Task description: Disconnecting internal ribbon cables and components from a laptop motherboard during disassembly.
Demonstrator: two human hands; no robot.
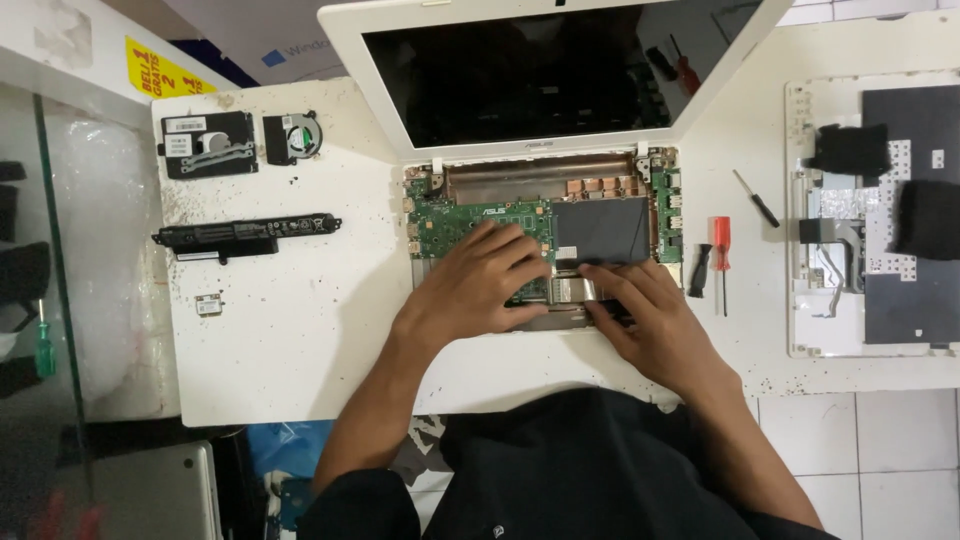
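Observation:
A white laptop [700, 60] lies opened up on the white table, its screen dark and its base uncovered. Inside the base I see a green circuit board [450, 220] and a black sheet [605, 228] over the right part. My left hand [480, 285] rests palm down on the board's near edge, fingers spread and pointing right. My right hand [645, 315] lies beside it, fingers pressing on a small silvery part [572, 290] at the base's front edge. Neither hand grips anything that I can see.
At the left lie a hard drive [208, 145], a small fan [292, 137], a long black battery [245, 235] and a tiny card [208, 304]. Right of the laptop are a red screwdriver [721, 250], two black tools, and the removed keyboard cover [880, 220].

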